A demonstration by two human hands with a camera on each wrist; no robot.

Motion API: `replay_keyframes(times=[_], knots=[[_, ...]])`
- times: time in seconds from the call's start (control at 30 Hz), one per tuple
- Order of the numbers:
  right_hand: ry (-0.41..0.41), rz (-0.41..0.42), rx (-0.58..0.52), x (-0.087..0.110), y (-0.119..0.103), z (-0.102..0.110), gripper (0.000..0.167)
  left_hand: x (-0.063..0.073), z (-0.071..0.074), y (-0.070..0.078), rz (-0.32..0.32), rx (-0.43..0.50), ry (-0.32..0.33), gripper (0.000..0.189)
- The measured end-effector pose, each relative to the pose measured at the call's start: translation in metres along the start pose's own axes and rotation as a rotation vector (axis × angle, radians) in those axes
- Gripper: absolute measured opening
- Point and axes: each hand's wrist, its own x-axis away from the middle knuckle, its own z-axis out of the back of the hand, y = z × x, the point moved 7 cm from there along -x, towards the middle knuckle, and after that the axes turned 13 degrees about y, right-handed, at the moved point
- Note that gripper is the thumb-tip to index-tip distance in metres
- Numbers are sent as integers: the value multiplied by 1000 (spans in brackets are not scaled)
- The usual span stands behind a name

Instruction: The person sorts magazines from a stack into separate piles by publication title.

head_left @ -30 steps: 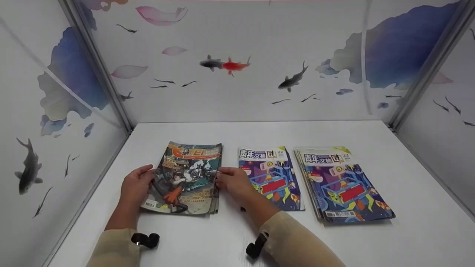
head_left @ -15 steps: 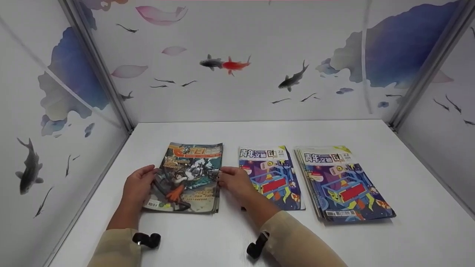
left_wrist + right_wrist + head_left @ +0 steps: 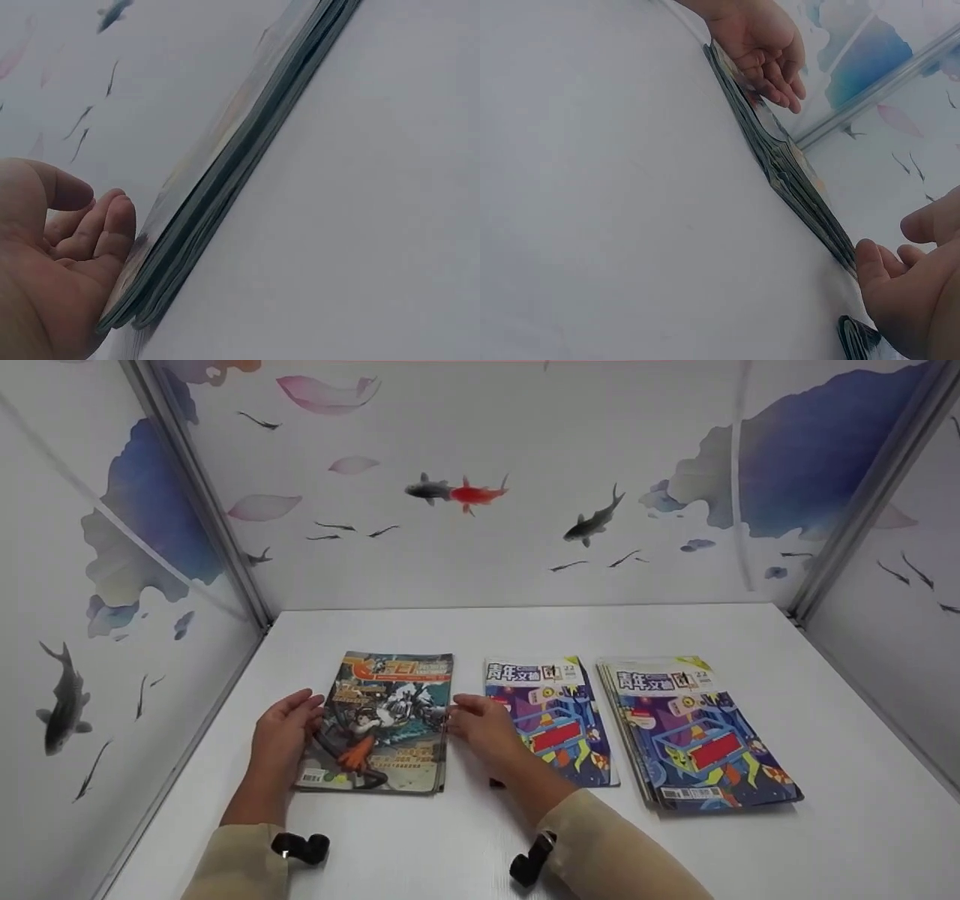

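Observation:
A stack of magazines (image 3: pixel 382 727) with a dark teal and orange cover lies flat on the left half of the white table. My left hand (image 3: pixel 281 735) is at its left side, fingers loosely bent and fingertips right at the edge. In the left wrist view the thumb of that hand (image 3: pixel 67 247) stands apart from the stack's layered edge (image 3: pixel 217 180). On the opposite side, my right hand (image 3: pixel 487 727) has its fingertips by the right edge. The right wrist view shows the fingers of this hand (image 3: pixel 907 277) against the end of the stack, thumb raised away from it.
Right of the stack lies a purple-blue magazine (image 3: pixel 559 735), partly covered by my right forearm. Further right is a pile of magazines (image 3: pixel 705 742) with the same cover, its left edges fanned out. White printed panels (image 3: pixel 525 562) wall the table (image 3: pixel 465 847) at the back and sides.
The teal and orange magazines now lie more evenly, with the lower right corners closer together. My right hand has shifted slightly right, and the left hand's fingertips stay at the left edge.

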Motion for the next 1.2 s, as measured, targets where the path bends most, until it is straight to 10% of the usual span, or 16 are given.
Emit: replay_keyframes(times=[0.23, 0.67, 1.2], knots=[[-6, 23, -6, 3, -8, 23, 45, 11, -18, 6, -8, -41, -35, 53], [94, 81, 63, -1, -32, 126, 51, 50, -105, 19, -92, 106, -294, 49], [223, 75, 184, -7, -42, 216, 67, 93, -198, 34, -38, 146, -364, 47]])
